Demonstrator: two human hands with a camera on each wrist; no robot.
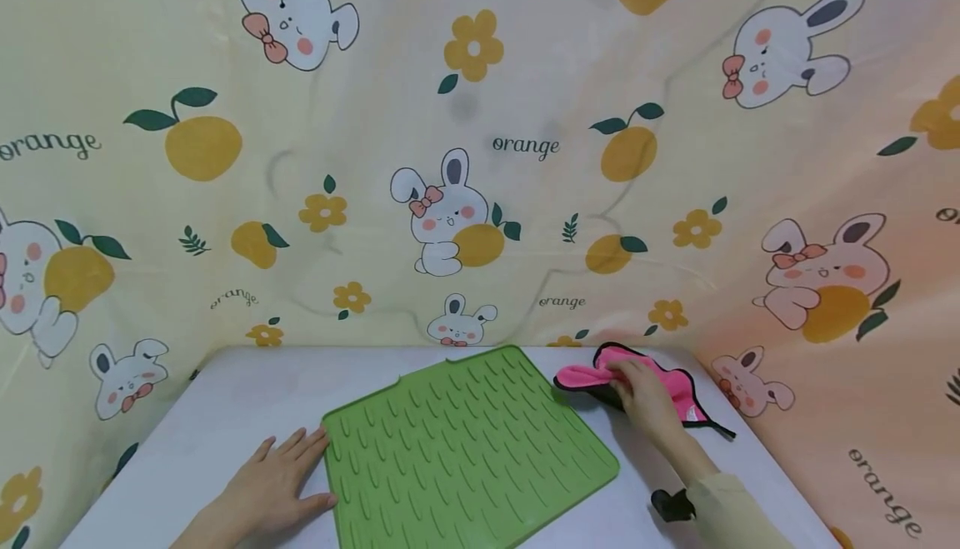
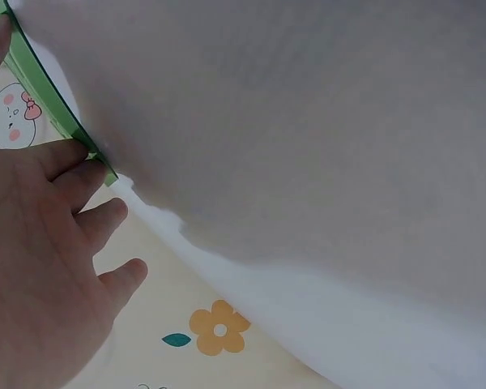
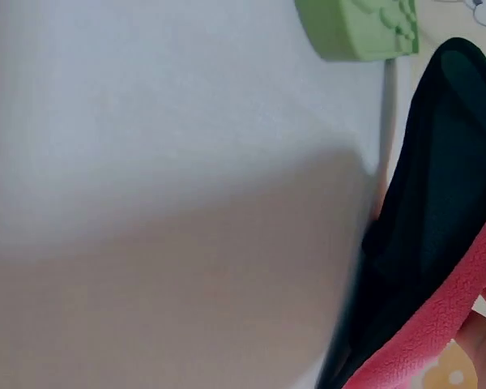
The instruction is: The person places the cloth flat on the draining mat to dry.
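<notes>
A green ridged mat (image 1: 457,449), apparently a drying mat, lies at an angle on the white table. My left hand (image 1: 266,486) rests at its left edge with fingers spread; in the left wrist view the fingertips (image 2: 77,154) touch the green rim. Past the mat's far right side, my right hand (image 1: 648,399) pinches a pink cloth (image 1: 681,386) with black edging. The cloth is bunched and partly lifted, its dark underside (image 3: 445,178) showing in the right wrist view. Part of the cloth is hidden behind the hand.
A black strap-like piece (image 1: 672,505) shows by the right sleeve (image 1: 731,507). The white table (image 1: 247,391) ends at a curtain (image 1: 525,224) printed with rabbits and oranges, which also hangs along both sides.
</notes>
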